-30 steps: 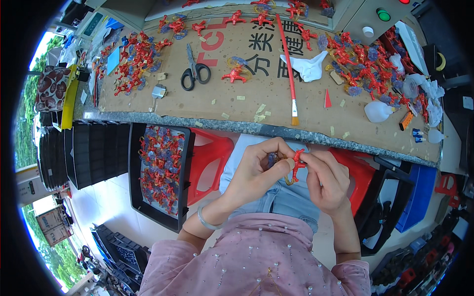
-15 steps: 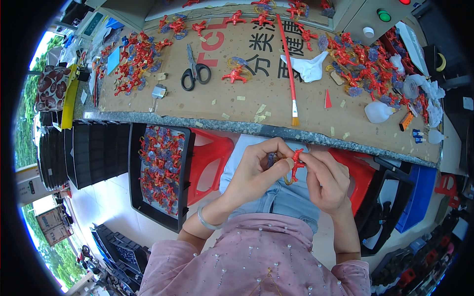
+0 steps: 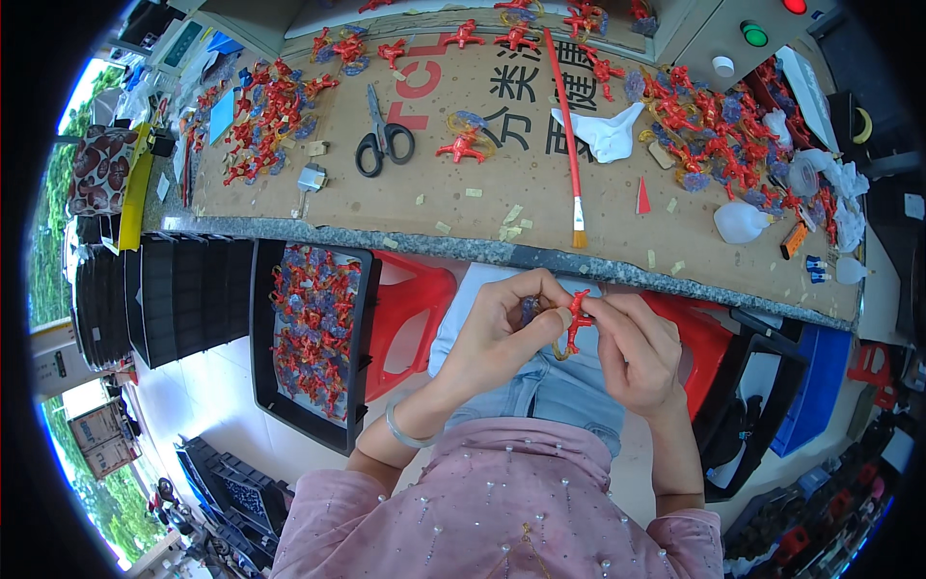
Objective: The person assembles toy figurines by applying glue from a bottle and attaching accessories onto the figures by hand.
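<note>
"Red figure [image 3: 578,326], with a yellow loop [image 3: 562,354] at its lower left: where does it sit?"

"Between the two hands, above the lap and just off the near edge of the worktable [image 3: 463,249]. The left thumb tip lies at its left side; the right fingertips meet its upper right."

"What are the fingers doing?"

"On the left hand [image 3: 502,343], thumb and forefinger press together, pinching the piece, with a blue-violet part [image 3: 530,309] showing beside them. The right hand [image 3: 640,357] is bent, tips at the figure; whether they grip or merely steady it, I can't tell."

"Why so low and close?"

"Probably for a clear look down at small parts, one hand serving as anchor."

"And the surroundings?"

"Similar pieces form a left heap [image 3: 270,116] and a right heap [image 3: 709,125], perhaps to free the middle. Scissors [image 3: 380,127] and a long brush [image 3: 567,125] lie between, likely for easy reach. A black tray [image 3: 362,372] of such pieces stands at the left, presumably handy to that arm."
</note>
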The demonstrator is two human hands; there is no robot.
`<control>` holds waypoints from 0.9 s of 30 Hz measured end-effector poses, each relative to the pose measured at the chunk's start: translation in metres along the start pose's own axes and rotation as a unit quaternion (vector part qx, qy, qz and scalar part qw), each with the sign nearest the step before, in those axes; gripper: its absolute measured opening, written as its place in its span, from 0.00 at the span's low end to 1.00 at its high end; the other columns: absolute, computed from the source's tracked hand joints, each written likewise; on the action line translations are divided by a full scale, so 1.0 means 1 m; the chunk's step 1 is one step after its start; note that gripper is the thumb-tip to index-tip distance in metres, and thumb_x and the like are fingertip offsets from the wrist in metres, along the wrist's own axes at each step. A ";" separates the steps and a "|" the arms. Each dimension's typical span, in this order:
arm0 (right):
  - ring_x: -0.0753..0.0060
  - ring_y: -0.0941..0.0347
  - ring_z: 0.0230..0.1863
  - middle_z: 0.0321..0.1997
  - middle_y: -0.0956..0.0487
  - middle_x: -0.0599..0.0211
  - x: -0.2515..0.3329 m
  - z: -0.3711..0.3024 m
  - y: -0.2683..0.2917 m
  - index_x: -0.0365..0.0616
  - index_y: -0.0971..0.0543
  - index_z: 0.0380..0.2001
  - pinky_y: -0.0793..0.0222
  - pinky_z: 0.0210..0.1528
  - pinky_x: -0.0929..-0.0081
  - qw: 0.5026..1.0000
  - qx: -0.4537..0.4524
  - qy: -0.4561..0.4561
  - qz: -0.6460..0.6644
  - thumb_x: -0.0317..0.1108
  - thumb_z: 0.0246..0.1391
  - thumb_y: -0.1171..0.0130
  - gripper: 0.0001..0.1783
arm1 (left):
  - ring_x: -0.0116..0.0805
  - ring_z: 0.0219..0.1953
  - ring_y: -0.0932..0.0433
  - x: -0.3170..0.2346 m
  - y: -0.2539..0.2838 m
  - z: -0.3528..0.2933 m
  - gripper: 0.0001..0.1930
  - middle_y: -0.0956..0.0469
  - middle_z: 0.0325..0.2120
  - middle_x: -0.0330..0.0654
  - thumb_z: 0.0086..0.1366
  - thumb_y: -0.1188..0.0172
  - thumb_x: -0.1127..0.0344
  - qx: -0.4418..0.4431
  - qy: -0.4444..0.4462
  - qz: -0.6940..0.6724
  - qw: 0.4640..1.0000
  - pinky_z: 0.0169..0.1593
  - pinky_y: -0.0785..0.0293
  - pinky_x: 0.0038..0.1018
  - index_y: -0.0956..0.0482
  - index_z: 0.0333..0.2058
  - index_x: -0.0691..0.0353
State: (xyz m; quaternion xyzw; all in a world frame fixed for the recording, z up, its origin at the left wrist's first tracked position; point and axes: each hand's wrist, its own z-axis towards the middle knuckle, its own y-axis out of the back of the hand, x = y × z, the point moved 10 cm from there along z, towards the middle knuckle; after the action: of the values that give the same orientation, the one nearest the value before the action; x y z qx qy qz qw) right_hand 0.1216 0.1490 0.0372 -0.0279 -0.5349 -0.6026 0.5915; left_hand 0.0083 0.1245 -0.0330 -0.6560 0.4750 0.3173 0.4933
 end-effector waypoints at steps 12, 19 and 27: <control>0.55 0.25 0.34 0.38 0.25 0.54 -0.020 0.014 0.008 0.32 0.24 0.45 0.28 0.33 0.67 0.998 -0.038 -0.037 -0.043 0.11 0.37 0.46 0.25 | 0.15 0.30 0.34 -0.004 0.008 0.004 0.03 0.27 0.28 0.33 0.62 0.46 0.76 -0.010 -0.023 0.011 1.000 0.33 0.37 0.15 0.26 0.34 0.67; 0.49 0.33 0.49 0.48 0.34 0.49 -0.084 0.043 0.003 0.29 0.29 0.53 0.34 0.47 0.62 0.949 -0.018 -0.140 -0.281 0.08 0.38 0.50 0.32 | 0.17 0.23 0.41 -0.004 0.013 0.008 0.05 0.31 0.23 0.31 0.63 0.47 0.73 -0.006 -0.080 -0.018 0.997 0.26 0.47 0.17 0.25 0.36 0.66; 0.53 0.31 0.45 0.43 0.31 0.51 -0.089 0.047 0.007 0.30 0.27 0.49 0.34 0.46 0.63 0.960 -0.061 -0.121 -0.244 0.11 0.41 0.47 0.26 | 0.18 0.22 0.41 0.006 0.023 0.009 0.05 0.30 0.24 0.33 0.63 0.47 0.73 -0.004 -0.042 -0.062 0.997 0.25 0.47 0.17 0.25 0.37 0.66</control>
State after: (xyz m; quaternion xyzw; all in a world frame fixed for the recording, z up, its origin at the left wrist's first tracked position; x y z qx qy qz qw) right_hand 0.1253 0.2439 0.0020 -0.0056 -0.5552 -0.7525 0.3541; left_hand -0.0106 0.1296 -0.0491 -0.6725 0.4113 0.3154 0.5284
